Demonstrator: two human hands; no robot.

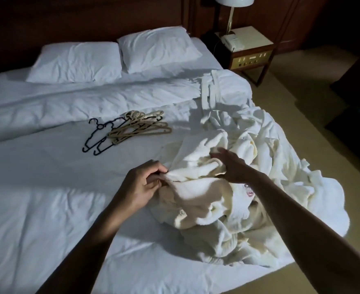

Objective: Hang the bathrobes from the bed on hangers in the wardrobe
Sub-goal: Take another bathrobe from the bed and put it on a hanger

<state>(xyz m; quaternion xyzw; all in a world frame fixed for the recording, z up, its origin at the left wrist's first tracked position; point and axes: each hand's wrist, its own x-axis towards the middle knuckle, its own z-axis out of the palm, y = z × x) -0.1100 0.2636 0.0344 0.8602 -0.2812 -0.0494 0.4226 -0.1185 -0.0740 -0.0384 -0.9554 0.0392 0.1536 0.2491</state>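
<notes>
Beige and black hangers (pixel 130 130) lie left of crumpled bathrobes (pixel 264 141) on the bed (pixel 47 198); left hand (pixel 140 187) pinches the near bathrobe (pixel 196 187), right hand (pixel 232 168) reaches into its folds, grip unclear.

Bathrobes (pixel 259 145): cream-white terry, crumpled in one pile along the right edge of the bed (pixel 47 187), spilling over that edge toward the foot corner. The nearest robe (pixel 198 200) is bunched, with a red crest (pixel 249 190) showing. The left hand (pixel 145 183) pinches its left edge; the right hand (pixel 232 166) is on its folds, grip unclear. Another robe (pixel 223 88) lies farther up the right edge. Beige hangers (pixel 140 128) and black hangers (pixel 98 136) lie flat and overlapping mid-bed, apart from the pile.
</notes>
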